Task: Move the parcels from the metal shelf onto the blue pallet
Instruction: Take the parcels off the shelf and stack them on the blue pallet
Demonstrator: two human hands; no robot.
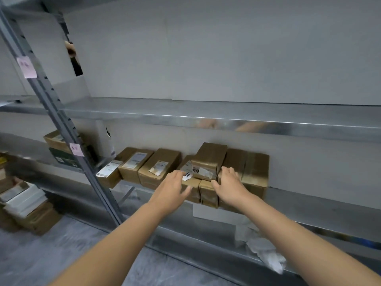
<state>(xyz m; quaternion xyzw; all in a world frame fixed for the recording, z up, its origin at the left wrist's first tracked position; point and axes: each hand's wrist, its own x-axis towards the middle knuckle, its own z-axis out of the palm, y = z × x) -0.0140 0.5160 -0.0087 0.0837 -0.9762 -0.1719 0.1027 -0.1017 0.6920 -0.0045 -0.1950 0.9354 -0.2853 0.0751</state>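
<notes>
Several brown cardboard parcels stand in a row on the metal shelf (309, 201). One small taped parcel (208, 159) lies on top of two lower parcels (208, 193). My left hand (173, 187) reaches to the left lower parcel, fingers spread and relaxed, touching its front top edge by a white label. My right hand (228, 182) rests with fingers loosely bent on the lower parcel just right of the stacked one, next to a larger parcel (255, 172). Neither hand grips anything. The blue pallet is not in view.
More labelled parcels (158, 168) sit to the left on the same shelf. A grey slotted upright (61, 129) with pink notes crosses at left. An upper shelf edge (226, 122) hangs above my hands. Boxes (26, 205) are stacked on the floor at left; crumpled white wrap (263, 250) lies below.
</notes>
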